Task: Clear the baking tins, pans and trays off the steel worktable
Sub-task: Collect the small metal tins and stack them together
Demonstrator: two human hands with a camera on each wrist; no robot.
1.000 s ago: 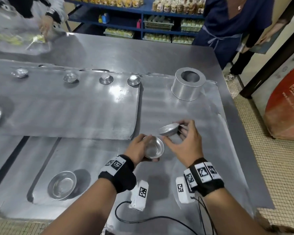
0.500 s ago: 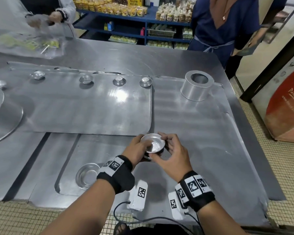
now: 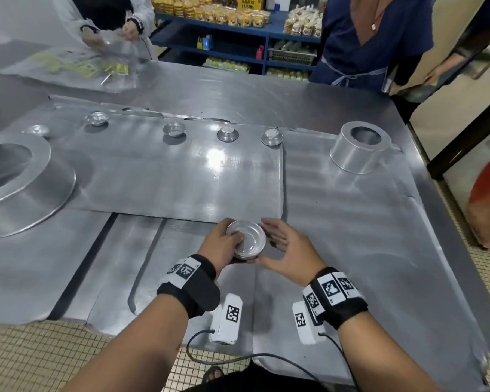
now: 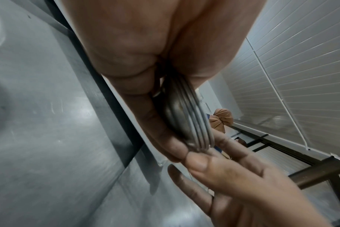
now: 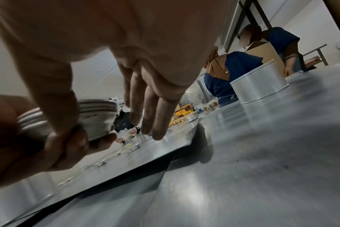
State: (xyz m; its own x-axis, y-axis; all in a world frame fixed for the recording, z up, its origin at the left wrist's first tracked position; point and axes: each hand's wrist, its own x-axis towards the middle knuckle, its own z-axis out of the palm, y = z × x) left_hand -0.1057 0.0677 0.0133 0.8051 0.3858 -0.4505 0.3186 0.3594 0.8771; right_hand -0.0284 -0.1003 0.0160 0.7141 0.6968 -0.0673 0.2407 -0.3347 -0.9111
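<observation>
My left hand (image 3: 227, 241) grips a stack of small round tins (image 3: 246, 240) just above the steel worktable (image 3: 351, 250), near its front. In the left wrist view the stack of tins (image 4: 186, 122) sits edge-on between my thumb and curled fingers. My right hand (image 3: 277, 241) hovers beside the stack with straight fingers, holding nothing; its fingers (image 5: 155, 119) spread next to the stack of tins (image 5: 99, 110). Several small tins (image 3: 174, 129) sit in a row on a flat tray (image 3: 181, 179) farther back.
A tall round cake tin (image 3: 357, 148) stands at the back right, also visible from the right wrist as the tall tin (image 5: 260, 86). A large ring pan (image 3: 26, 188) lies at the left. Two people stand at the far side, one handling plastic bags (image 3: 68, 66). The table edge is at the right.
My right hand set the tin it held onto the stack in my left hand, then let go and opened. The small bowl at the front left is no longer in view.
</observation>
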